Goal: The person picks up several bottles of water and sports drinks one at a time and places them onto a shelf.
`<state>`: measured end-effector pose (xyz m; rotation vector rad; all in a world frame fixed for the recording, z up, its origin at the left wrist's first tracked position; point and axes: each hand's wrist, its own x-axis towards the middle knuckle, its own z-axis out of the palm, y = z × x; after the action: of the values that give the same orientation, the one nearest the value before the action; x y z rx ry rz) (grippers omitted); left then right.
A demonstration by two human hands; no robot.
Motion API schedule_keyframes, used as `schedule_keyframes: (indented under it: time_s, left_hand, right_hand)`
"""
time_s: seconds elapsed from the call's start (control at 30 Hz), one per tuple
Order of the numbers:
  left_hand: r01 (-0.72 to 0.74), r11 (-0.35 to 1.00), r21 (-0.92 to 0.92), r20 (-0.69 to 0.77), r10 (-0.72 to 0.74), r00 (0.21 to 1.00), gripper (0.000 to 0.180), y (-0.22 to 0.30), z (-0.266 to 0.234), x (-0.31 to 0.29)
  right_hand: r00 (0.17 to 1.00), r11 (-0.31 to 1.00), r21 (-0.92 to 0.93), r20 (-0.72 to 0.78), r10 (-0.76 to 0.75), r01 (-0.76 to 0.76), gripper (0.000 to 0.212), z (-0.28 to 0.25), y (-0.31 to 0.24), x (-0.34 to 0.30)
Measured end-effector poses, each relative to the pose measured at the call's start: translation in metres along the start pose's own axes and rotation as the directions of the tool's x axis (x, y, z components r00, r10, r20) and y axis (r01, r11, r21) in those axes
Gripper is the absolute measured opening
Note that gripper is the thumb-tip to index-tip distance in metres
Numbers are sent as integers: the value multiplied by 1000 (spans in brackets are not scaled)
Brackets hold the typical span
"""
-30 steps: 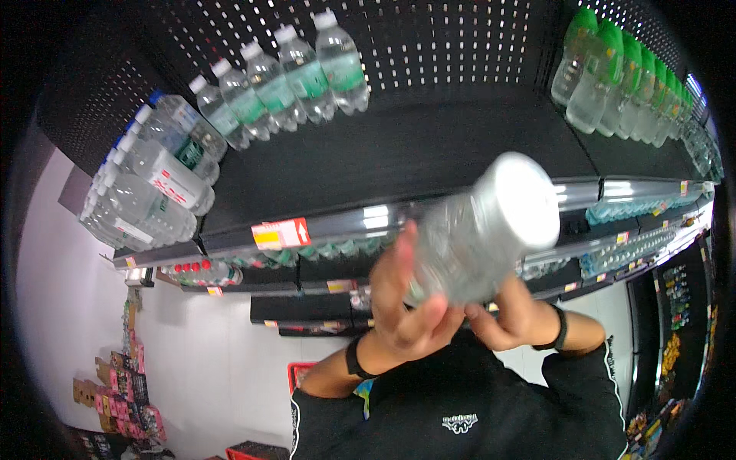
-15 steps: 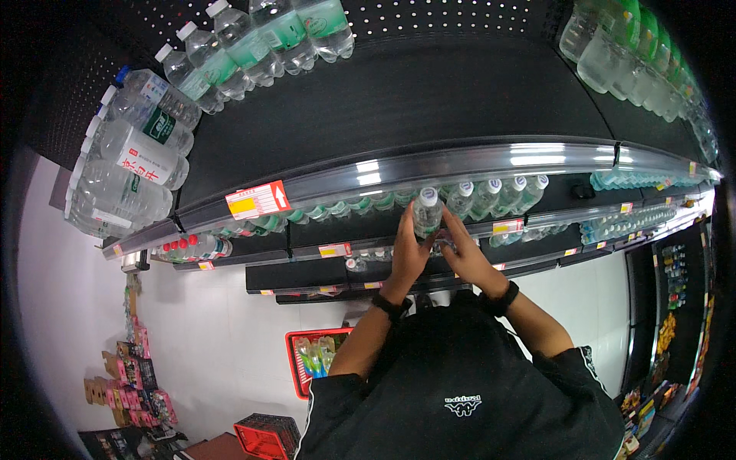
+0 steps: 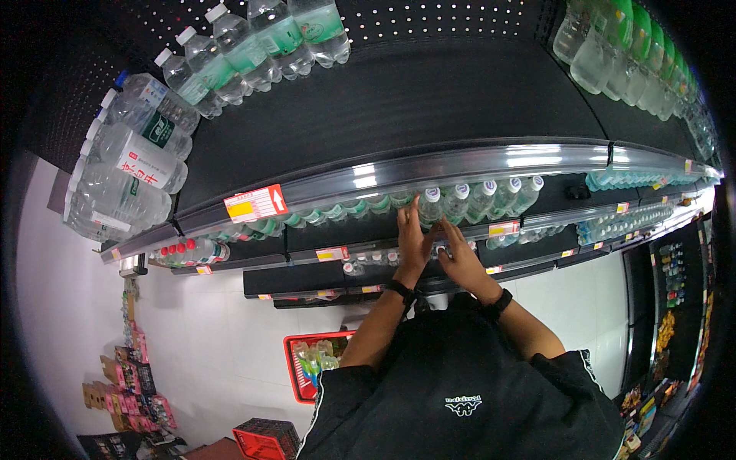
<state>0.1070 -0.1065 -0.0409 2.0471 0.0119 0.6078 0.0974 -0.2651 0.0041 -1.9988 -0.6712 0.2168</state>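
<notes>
A clear water bottle (image 3: 432,205) with a white cap stands at the front edge of the shelf below the large black top shelf, in line with several like bottles (image 3: 482,201) to its right. My left hand (image 3: 413,239) is at this bottle's left side, its fingers stretched up along it and seemingly touching it. Just right of and below the bottle, my right hand (image 3: 464,261) has its fingers extended toward the bottle's lower part. Neither hand appears to grip it. The bottle's base is partly hidden by my fingers.
Above lies the black top shelf (image 3: 399,100), holding large water bottles (image 3: 146,157) at left and green-labelled bottles (image 3: 640,38) at right. Its clear front rail (image 3: 429,170) overhangs the lower row. On the floor stand a red basket (image 3: 291,368) with bottles and another red basket (image 3: 261,442).
The bottle held between both hands has moved back into line with the row. My right hand has dropped away from its side, and my left fingers have straightened beside it.
</notes>
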Motion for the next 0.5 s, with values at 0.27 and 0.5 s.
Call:
schedule_keyframes:
  time_s: [0.27,0.5]
  left_hand:
    - [-21,988,-156,104,38,994,53,22,-26,-33]
    - [30,977,-210,174,7,985,41,39,-64,-40]
  right_hand:
    - [992,992,21,-17,124,-124,29,-13,1,-2]
    - [980,993,-11,162,-113,116,21,-3,-23,14]
